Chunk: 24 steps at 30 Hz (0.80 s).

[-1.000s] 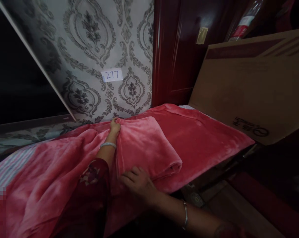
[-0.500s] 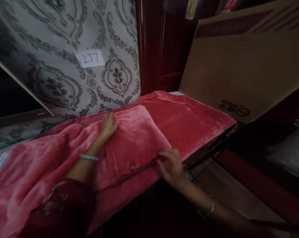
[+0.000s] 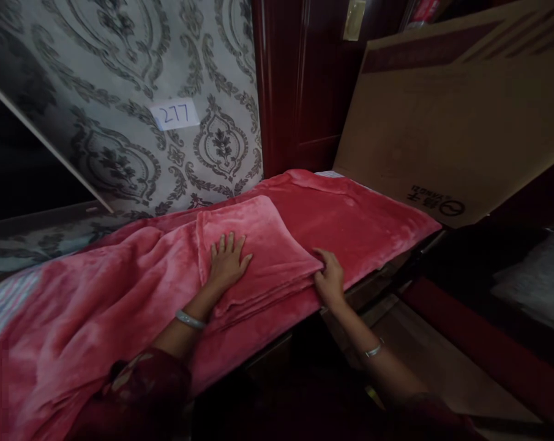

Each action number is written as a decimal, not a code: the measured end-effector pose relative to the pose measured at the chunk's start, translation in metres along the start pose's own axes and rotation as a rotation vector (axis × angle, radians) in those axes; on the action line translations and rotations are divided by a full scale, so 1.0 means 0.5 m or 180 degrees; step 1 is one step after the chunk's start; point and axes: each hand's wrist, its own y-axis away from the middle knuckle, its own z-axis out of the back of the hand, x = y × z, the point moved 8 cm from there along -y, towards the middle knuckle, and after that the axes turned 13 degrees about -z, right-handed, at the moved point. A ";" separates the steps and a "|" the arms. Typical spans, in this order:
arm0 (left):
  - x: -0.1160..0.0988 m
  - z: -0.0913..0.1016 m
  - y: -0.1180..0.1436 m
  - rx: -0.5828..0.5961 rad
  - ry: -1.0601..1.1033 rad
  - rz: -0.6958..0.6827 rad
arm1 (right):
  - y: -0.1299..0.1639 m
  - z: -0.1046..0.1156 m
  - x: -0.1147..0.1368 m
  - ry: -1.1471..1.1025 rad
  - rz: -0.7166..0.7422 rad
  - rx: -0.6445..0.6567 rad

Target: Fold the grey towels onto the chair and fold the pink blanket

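Note:
A folded red plush blanket lies in the middle, stacked in layers on a larger red plush cover. My left hand rests flat on top of the folded blanket with its fingers spread. At the blanket's near right corner, my right hand pinches the edge between thumb and fingers. To the left, the red plush fabric runs in loose wrinkles, and a striped cloth shows at its far left edge.
Behind is a patterned wall with a paper label reading 277. A dark red door stands at the back. On the right, a large cardboard box leans by the cover's end. A dark screen-like panel is at left.
My left hand has moved right and nearer, from the blanket's left edge onto its top, and spread out. My right hand has shifted slightly right and closed on the blanket's corner.

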 end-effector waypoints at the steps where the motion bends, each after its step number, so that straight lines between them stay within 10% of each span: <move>1: -0.001 -0.001 0.003 -0.0003 -0.0015 0.0009 | -0.003 0.005 -0.014 -0.0001 -0.0042 0.0002; 12: 0.038 0.029 -0.031 -0.0191 0.0874 0.0085 | 0.026 0.001 -0.032 -0.0153 0.0273 0.0300; 18: 0.063 0.085 -0.228 -0.0699 0.1790 0.0091 | 0.034 -0.007 -0.030 -0.0015 0.0256 0.0336; 24: 0.077 0.054 -0.422 -0.0601 0.2192 0.0237 | 0.036 -0.001 -0.027 -0.0104 0.0366 0.0379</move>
